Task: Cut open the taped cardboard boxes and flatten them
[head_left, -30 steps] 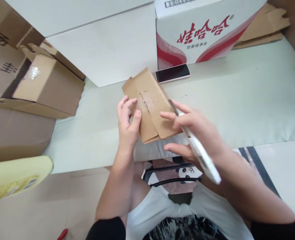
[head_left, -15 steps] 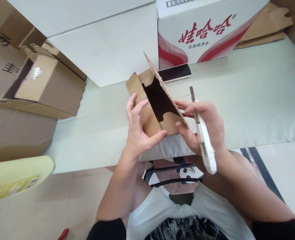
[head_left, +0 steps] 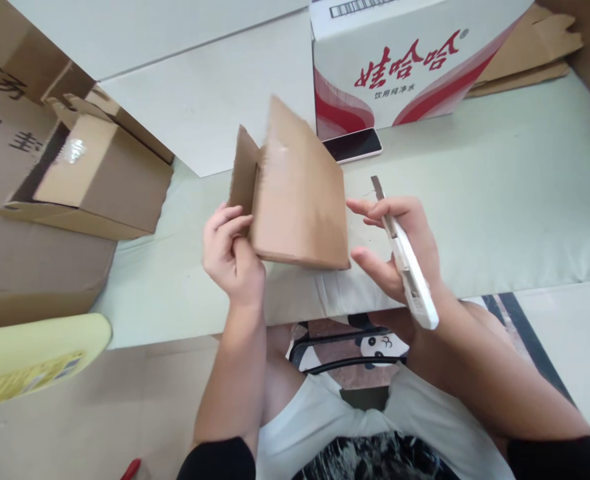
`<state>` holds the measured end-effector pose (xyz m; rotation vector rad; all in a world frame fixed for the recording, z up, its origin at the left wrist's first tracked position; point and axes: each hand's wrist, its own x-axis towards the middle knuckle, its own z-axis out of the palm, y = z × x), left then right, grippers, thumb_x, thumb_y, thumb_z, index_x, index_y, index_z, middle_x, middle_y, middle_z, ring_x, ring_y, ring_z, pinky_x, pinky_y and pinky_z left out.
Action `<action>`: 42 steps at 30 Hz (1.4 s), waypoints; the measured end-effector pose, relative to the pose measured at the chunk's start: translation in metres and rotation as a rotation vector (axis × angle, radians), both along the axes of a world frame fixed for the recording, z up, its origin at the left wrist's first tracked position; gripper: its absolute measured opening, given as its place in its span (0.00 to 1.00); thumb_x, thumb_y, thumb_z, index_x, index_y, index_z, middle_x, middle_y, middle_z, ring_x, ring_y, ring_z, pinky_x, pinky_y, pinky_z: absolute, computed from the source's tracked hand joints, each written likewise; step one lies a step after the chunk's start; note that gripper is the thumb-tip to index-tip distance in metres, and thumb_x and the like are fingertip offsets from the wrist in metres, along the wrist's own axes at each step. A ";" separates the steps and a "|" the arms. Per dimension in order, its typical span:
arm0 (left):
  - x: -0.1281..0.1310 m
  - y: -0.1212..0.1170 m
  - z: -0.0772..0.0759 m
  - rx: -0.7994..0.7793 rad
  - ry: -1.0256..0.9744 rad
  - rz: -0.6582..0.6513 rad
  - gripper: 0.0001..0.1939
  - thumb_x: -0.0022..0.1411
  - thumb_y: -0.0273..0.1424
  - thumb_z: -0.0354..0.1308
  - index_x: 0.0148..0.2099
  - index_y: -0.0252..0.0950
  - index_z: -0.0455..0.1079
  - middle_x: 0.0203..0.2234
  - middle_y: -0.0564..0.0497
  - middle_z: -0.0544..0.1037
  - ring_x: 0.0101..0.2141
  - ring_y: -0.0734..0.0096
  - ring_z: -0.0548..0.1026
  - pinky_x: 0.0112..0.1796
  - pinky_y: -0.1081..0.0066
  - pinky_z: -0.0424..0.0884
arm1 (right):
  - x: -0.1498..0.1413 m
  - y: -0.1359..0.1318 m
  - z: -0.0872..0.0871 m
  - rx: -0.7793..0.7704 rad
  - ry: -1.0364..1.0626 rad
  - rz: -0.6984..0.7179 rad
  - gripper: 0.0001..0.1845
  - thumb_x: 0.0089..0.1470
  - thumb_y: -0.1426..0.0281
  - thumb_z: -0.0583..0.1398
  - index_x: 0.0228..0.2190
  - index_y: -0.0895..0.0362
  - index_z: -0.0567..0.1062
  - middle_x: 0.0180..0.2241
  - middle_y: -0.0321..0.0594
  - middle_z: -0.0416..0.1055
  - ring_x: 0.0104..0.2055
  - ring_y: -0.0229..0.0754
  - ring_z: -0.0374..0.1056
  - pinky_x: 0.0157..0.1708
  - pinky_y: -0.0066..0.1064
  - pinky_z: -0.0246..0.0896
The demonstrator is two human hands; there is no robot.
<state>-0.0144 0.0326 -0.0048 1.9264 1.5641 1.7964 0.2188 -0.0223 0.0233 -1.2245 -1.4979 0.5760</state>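
A small brown cardboard box [head_left: 302, 193] is tilted above the pale green cloth, one side facing me and a flap standing out at its left. My left hand [head_left: 235, 250] is closed on the box's left edge by that flap; part of its fingers is hidden behind the cardboard. A white utility knife [head_left: 407, 260] with its blade out lies in my right hand [head_left: 409, 240], across the palm and pointing away from me. The thumb and fingertips of that hand are spread just right of the box, apart from it.
Behind the box a phone [head_left: 353, 145] lies against a white and red carton [head_left: 405, 73]. An opened cardboard box [head_left: 109, 167] stands at the left, above a yellow-green container [head_left: 39, 353]. Flattened cardboard [head_left: 529, 53] rests at the back right. The green cloth [head_left: 499, 200] covers the surface.
The box has turned, so its open mouth no longer shows and a side faces me. My left hand has shifted left and closed on its edge; my right fingers have come away from it.
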 end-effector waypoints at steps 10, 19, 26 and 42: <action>-0.040 0.018 -0.048 -0.374 -0.073 -0.168 0.27 0.62 0.59 0.60 0.47 0.42 0.76 0.44 0.44 0.83 0.50 0.52 0.81 0.55 0.48 0.79 | 0.025 0.024 -0.049 -0.447 -0.041 -0.053 0.21 0.54 0.51 0.61 0.40 0.50 0.62 0.38 0.43 0.80 0.38 0.50 0.77 0.43 0.48 0.70; -0.041 0.013 -0.039 -0.277 0.006 -0.646 0.24 0.57 0.55 0.68 0.33 0.37 0.75 0.26 0.49 0.80 0.32 0.64 0.81 0.39 0.64 0.81 | 0.027 0.035 -0.063 -0.202 0.623 -0.078 0.27 0.49 0.50 0.68 0.35 0.48 0.59 0.31 0.31 0.69 0.38 0.44 0.70 0.47 0.42 0.65; -0.032 0.019 -0.048 -0.198 -0.056 -0.525 0.26 0.61 0.57 0.64 0.39 0.37 0.76 0.31 0.48 0.80 0.37 0.63 0.82 0.46 0.63 0.80 | 0.026 0.042 -0.066 -0.164 0.711 0.174 0.33 0.45 0.51 0.73 0.37 0.45 0.57 0.32 0.32 0.65 0.42 0.48 0.71 0.44 0.45 0.70; -0.016 0.011 -0.030 -0.352 -0.394 -0.513 0.36 0.49 0.53 0.74 0.54 0.38 0.75 0.39 0.45 0.83 0.42 0.59 0.83 0.43 0.67 0.81 | 0.036 0.041 -0.073 -0.174 0.574 0.025 0.41 0.36 0.59 0.78 0.40 0.46 0.56 0.37 0.33 0.60 0.34 0.41 0.61 0.31 0.33 0.57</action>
